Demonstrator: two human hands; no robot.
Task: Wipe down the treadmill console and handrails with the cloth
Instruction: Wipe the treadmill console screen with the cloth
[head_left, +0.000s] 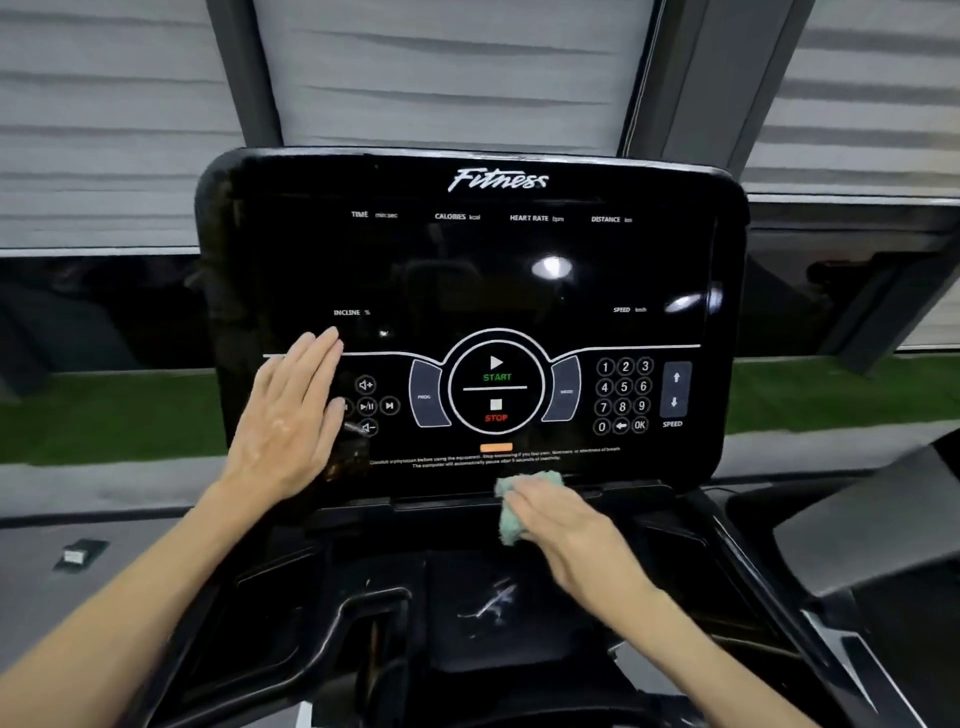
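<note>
I stood right in front of the big black shiny treadmill console (467, 270), which filled the middle of the frame. Its screen was dark, and a white light shone back from its upper right part.

My left hand (288, 415) lay flat on the lower left part of the console. Its fingers (317, 358) were straight and close together, holding nothing. They pointed up and to the right. The hand covered part of the little white sound buttons (375, 405) just beside it.

My right hand (566, 530) was low, a bit right of the middle of the frame. Its fingers were curled over the pale green fluffy cloth (530, 480) and held it bunched up. The cloth was pressed on the bottom edge of the console, where the console meets the black plastic tray (363, 571) below. Bits of the cloth stuck out past my fingertips and under the left side of my hand.

Just above the cloth was the round START and STOP button (496, 387). To the right of that were the white number keys (623, 396), and next to them the grey SPEED arrow keys (675, 389).

The tray had some thin white scratch marks in its middle.

Behind the console, in the top of the frame, hung grey window blinds (104, 130). A strip of green grass (104, 410) showed at the left and right edges.
</note>
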